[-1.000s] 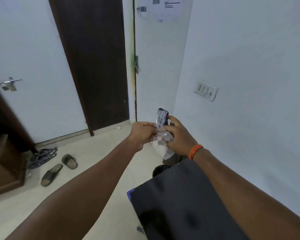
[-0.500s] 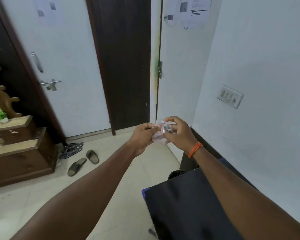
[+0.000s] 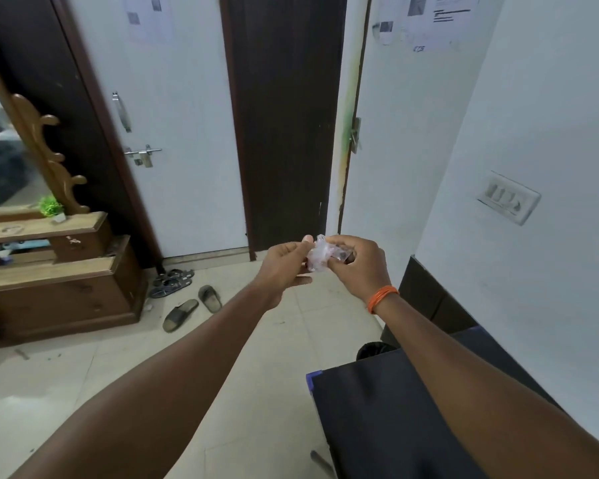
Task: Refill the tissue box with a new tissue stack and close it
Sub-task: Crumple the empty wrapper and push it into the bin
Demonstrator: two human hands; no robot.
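Both arms are stretched out in front of me at chest height. Between the hands is a crumpled clear plastic wrapper, squeezed into a small ball. My left hand pinches its left side with thumb and fingers. My right hand, with an orange thread band at the wrist, grips its right side. No tissue box or tissue stack is in view.
A black table with a blue corner stands at the lower right against the white wall. A dark bin sits on the floor just beyond it. Slippers lie on the tiled floor near a wooden dressing unit at left. Doors stand ahead.
The wrapper hung long and loose between my hands a second ago; now it is crushed into a small ball. My view has swung left, bringing the wooden unit into sight.
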